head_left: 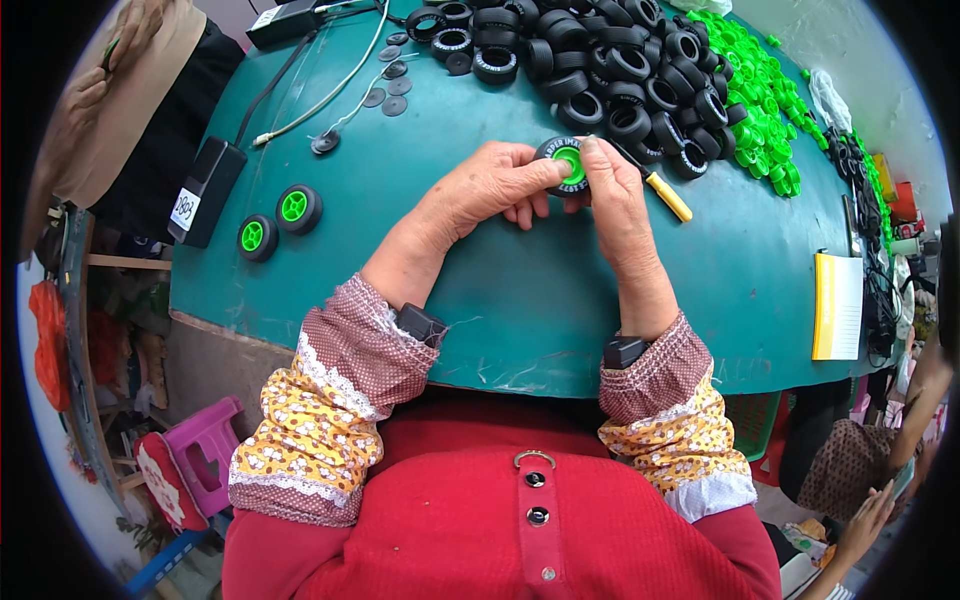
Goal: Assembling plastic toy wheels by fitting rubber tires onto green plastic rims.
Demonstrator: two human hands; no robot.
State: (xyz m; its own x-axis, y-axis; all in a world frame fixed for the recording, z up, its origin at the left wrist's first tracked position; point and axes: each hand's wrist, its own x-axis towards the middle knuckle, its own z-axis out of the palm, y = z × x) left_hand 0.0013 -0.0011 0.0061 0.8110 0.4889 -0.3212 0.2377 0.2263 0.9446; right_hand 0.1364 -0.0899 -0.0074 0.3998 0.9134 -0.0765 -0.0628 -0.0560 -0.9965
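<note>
1. Bright, soft light is covering the table [520, 300]; its source is sitting out of view.
2. Held wheel [571, 156] is showing fairly crisp.
3. Black tyres [627, 65] are sinking dark, gaps losing detail.
4. Green pieces [765, 125] are glowing strongly, blending together.
5. Fisheye is bending the table's near edge; black is filling the corners, bluish fringe is tinting the rim.
6. Person [850, 470] at right is stretching, looking soft.
</note>
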